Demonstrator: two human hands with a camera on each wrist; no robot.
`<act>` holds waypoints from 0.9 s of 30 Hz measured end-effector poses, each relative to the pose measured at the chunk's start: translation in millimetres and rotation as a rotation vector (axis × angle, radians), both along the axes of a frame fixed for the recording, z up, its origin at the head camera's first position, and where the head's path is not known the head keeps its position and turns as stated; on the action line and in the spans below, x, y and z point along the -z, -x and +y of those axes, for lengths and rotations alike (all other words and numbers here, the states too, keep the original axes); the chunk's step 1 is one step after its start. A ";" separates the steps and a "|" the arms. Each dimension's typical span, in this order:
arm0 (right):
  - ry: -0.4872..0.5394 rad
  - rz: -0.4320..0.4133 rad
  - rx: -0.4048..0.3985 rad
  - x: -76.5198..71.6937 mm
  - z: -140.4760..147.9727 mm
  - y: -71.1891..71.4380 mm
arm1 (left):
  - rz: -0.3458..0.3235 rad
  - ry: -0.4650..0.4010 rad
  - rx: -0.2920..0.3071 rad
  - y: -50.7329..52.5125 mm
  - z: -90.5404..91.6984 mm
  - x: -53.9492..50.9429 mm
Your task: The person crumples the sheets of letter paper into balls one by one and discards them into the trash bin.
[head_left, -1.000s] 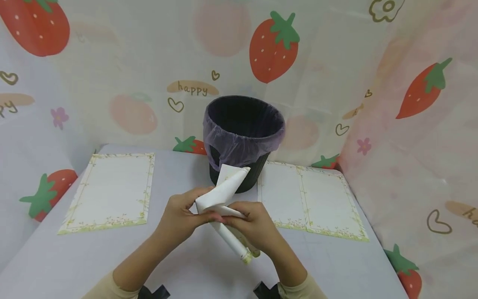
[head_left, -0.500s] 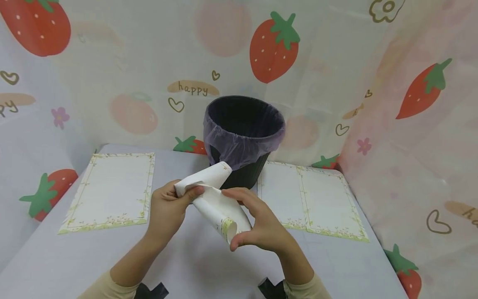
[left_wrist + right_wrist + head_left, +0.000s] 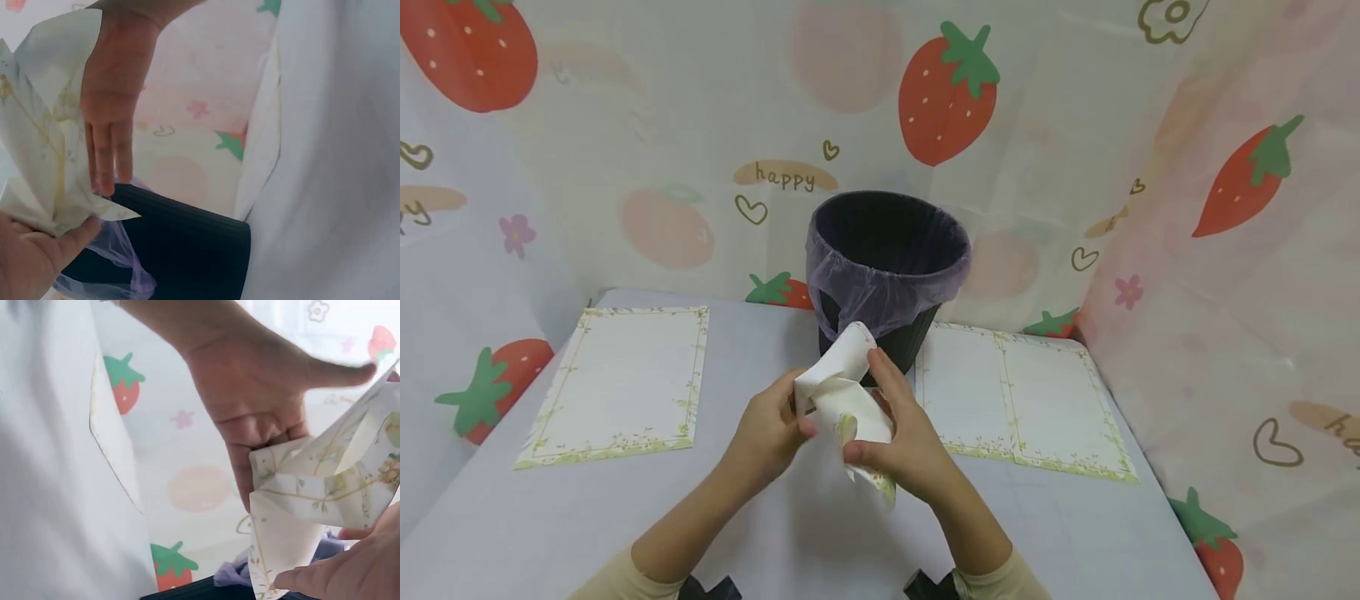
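A sheet of white paper (image 3: pixel 842 396) with a yellow-green floral border is bent and crumpled between my hands, above the table in front of the bin. My left hand (image 3: pixel 767 429) holds its left side, fingers behind the paper and thumb standing off it. On the other side, my right hand (image 3: pixel 913 442) grips the sheet, thumb on the lower front and fingers along the right edge. The right hand's fingers (image 3: pixel 112 150) look fairly straight in the left wrist view. From the right wrist view, the left hand's fingertips are hidden by the paper (image 3: pixel 325 494).
Behind the hands stands a black bin (image 3: pixel 910 346) lined with a purple plastic bag (image 3: pixel 880 292). One flat bordered sheet (image 3: pixel 625 375) lies at the left of the white table (image 3: pixel 760 333). Two more, a near sheet (image 3: pixel 966 392) and an outer sheet (image 3: pixel 1060 408), lie at the right.
The paper has gone from a folded roll pinched by both hands to a shorter, crumpled bundle. My right hand opened off its lower part, then closed in again; the left hand shifted left and back.
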State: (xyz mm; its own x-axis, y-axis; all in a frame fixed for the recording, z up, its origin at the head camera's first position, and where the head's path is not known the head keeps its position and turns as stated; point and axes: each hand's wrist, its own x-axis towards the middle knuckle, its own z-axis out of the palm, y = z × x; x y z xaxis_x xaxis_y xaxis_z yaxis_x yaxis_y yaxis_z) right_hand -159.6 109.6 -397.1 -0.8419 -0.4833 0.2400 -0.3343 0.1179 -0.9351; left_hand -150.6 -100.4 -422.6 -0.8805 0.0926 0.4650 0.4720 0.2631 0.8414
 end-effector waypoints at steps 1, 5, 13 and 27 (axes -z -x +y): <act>0.019 -0.034 -0.001 0.0 0.6 0.4 | -0.012 0.004 0.056 -0.7 1.0 -0.8; 0.067 -0.142 -0.045 -0.5 -0.3 0.4 | -0.075 0.018 0.177 -5.3 4.3 -3.3; 0.075 -0.186 -0.043 0.1 -2.8 -3.8 | -0.117 0.024 0.199 -9.0 3.2 -7.9; 0.178 -0.204 0.233 0.2 -11.7 -5.5 | -0.266 -0.091 0.013 -8.2 12.2 -5.0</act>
State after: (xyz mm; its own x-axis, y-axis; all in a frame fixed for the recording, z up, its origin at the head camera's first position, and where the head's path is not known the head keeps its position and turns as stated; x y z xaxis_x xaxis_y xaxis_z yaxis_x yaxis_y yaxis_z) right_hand -154.1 97.9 -397.3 -0.9637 -0.2389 0.1189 -0.1221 -0.0015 -0.9925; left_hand -142.4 -88.2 -417.6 -0.9716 0.0737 0.2248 0.2346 0.1764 0.9560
